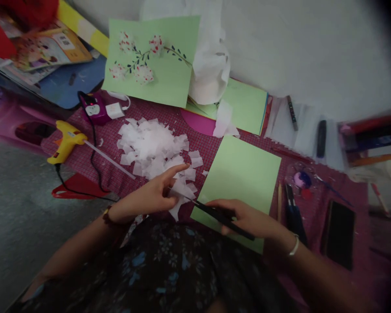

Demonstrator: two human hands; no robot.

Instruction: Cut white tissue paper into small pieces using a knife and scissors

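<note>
My left hand (156,193) pinches a piece of thin white paper (183,190) between thumb and fingers, its index finger stretched forward. A pointed corner of the paper hangs below the fingertips. In my right hand (239,216) is a pair of black-handled scissors (211,211), its thin metal end reaching to the paper at my left fingers. Part of the handle is hidden by my fingers. A heap of white paper pieces (150,141) lies just beyond my left hand. Under my right hand rests a blank light-green sheet (244,174).
A green card with a flowering branch (169,78) leans at the back beside a white paper roll (210,74). At left, a yellow glue gun (67,141) holds a long stick near a purple power socket (96,108). A dark phone (339,234) and pens lie right.
</note>
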